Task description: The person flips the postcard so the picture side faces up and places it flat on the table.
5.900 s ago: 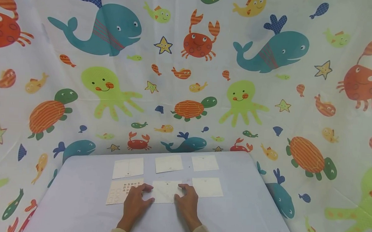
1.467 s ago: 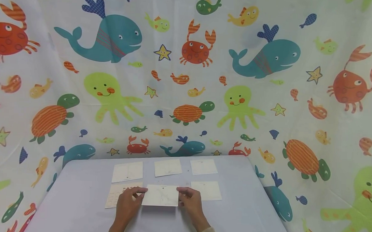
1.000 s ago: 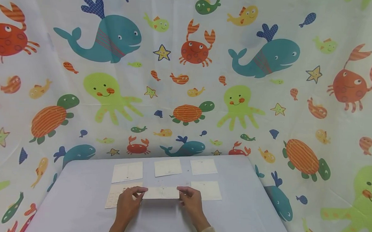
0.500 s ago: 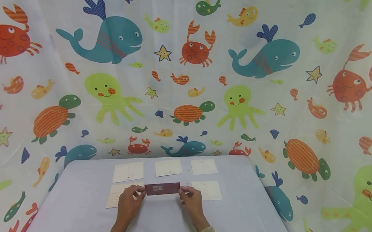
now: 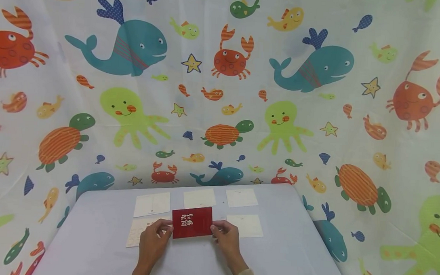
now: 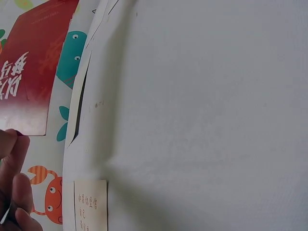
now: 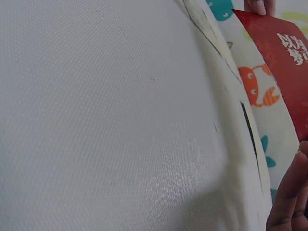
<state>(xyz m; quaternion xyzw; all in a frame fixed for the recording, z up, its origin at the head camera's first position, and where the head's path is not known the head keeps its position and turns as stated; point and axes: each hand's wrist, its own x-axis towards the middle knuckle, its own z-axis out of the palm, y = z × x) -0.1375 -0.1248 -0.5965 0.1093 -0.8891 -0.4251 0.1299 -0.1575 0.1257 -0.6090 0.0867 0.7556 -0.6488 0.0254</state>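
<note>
Head view, card: your left hand [image 5: 154, 238] and right hand [image 5: 226, 239] pinched the card [image 5: 192, 222] by opposite ends; showing its red face seemed the step.
Left wrist, note: it [image 6: 90, 207] lay on the table [image 6: 202, 115] near your left grip.
Right wrist, pinch: closed on the card's end; the next move likely called for both hands together.

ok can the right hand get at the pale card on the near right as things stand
Probably not until it lets go: the right hand pinches the red card. Otherwise the way looks free: the pale card lies near that hand, with nothing seen on top.
</note>
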